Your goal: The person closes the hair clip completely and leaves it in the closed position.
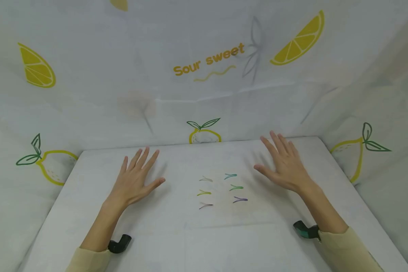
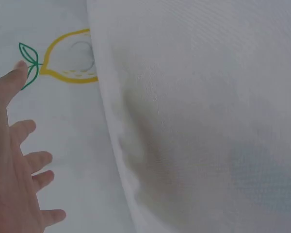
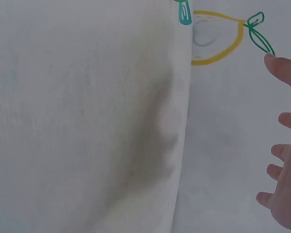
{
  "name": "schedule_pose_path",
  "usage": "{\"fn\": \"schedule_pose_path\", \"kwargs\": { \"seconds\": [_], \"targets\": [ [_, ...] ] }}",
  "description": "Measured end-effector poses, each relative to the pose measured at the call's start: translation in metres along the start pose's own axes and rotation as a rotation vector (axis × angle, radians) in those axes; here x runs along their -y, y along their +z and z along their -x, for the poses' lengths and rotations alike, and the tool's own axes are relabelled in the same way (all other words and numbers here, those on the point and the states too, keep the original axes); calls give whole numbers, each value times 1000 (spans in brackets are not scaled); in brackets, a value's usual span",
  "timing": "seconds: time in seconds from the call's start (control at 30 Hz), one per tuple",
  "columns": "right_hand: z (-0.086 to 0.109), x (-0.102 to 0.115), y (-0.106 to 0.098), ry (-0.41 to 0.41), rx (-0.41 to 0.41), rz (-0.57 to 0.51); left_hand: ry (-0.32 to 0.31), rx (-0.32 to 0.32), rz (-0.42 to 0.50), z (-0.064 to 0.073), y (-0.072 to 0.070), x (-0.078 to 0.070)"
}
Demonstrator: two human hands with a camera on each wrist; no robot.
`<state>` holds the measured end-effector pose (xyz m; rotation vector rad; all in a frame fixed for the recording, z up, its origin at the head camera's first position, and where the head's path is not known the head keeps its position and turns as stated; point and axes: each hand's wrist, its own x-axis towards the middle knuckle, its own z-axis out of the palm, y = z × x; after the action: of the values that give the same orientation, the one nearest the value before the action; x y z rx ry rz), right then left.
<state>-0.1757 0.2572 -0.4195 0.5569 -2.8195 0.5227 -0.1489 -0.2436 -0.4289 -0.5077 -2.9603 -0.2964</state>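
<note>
On the white table, several small Y-shaped clips, probably hair clips, lie in two columns between the hands. The left column has a grey clip (image 1: 209, 180), a yellow clip (image 1: 207, 193) and a brownish clip (image 1: 209, 205). To its right are a teal clip (image 1: 232, 175), a green clip (image 1: 239, 187) and a purple clip (image 1: 243, 199). My left hand (image 1: 132, 183) is spread above the table left of them, holding nothing. On the other side, my right hand (image 1: 287, 168) has its fingers extended, also without anything in it. The right wrist view shows a teal clip (image 3: 185, 14) at the top, partly cut off.
The white table (image 1: 224, 249) meets a white cloth backdrop (image 1: 122, 68) printed with lemons and lettering, which rises behind and at both sides. Black wrist devices, left (image 1: 119, 244) and right (image 1: 305, 229), sit on the forearms near the beige sleeves (image 1: 346, 249).
</note>
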Motion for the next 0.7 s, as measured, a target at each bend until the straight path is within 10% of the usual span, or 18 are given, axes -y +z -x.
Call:
{"fn": "schedule_pose_path", "kwargs": {
  "seconds": [0.37, 0.7],
  "targets": [
    [-5, 22, 4, 48, 96, -279, 74, -30, 225, -5, 3, -5],
    [-15, 37, 13, 15, 163, -531, 36, 71, 480, -8, 6, -9]
  ]
}}
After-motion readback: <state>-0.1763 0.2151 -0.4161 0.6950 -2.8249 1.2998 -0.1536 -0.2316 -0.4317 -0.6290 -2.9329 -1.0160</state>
